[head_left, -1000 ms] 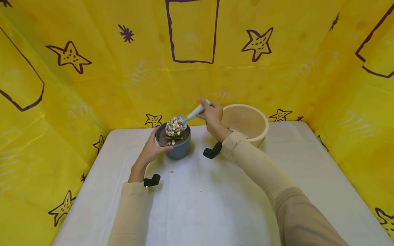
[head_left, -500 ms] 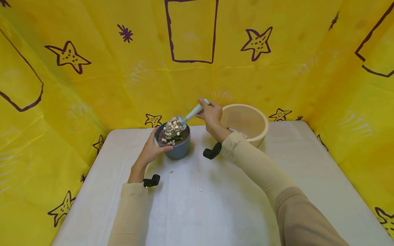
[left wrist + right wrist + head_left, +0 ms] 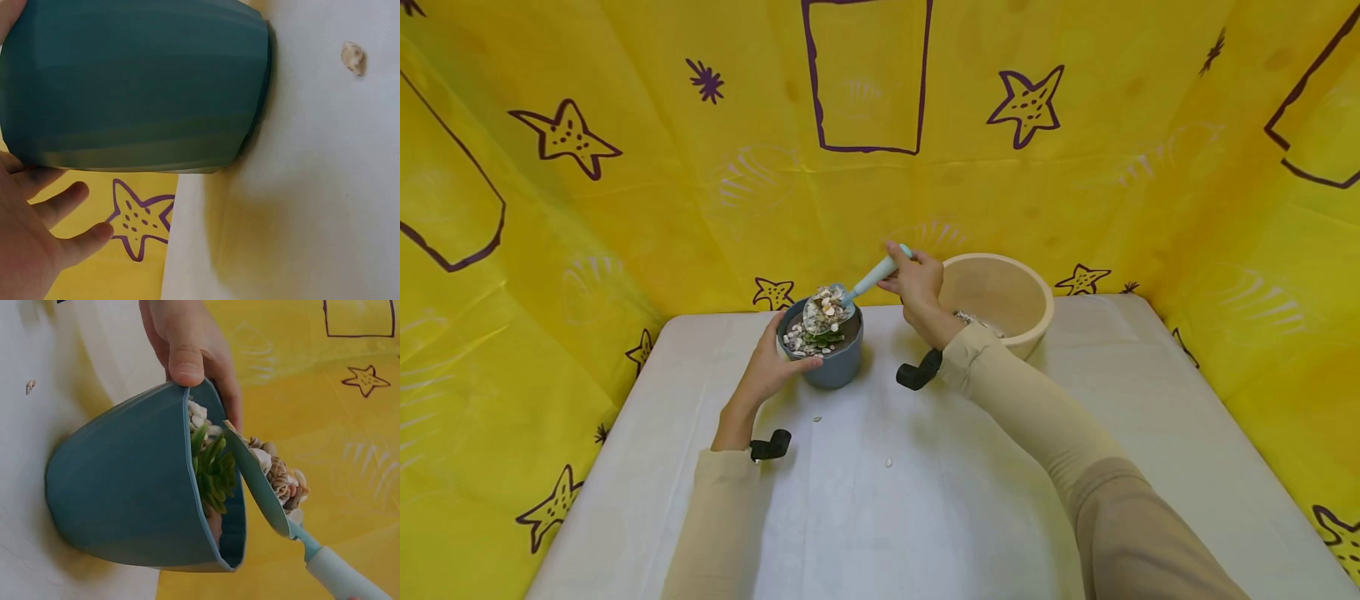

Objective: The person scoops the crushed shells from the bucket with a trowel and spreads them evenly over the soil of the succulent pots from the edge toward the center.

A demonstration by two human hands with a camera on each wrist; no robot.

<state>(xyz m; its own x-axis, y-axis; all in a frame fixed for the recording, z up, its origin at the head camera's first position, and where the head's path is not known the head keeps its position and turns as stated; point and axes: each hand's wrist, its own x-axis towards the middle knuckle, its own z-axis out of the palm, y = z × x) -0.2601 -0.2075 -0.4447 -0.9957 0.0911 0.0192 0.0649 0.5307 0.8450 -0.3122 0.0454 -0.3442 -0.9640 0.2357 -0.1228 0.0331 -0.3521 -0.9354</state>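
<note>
A blue-grey plant pot stands upright on the table, with a green succulent in brown soil. My left hand holds the pot by its left side, thumb over the near rim and other fingers round the far side. In the right wrist view, the thumb presses on the rim. My right hand grips the pale blue handle of a small trowel. Its blade tilts down over the pot, heaped with small seashells. More shells lie on the soil left of the succulent.
A cream round tub stands right of the pot, partly behind my right forearm, with some shells inside. Two loose shells lie on the white table, one nearer the pot. Yellow patterned cloth rises behind and at both sides.
Shells have slid off the trowel into the pot's left side, leaving a smaller heap on the blade. The left hand still holds the pot in place.
</note>
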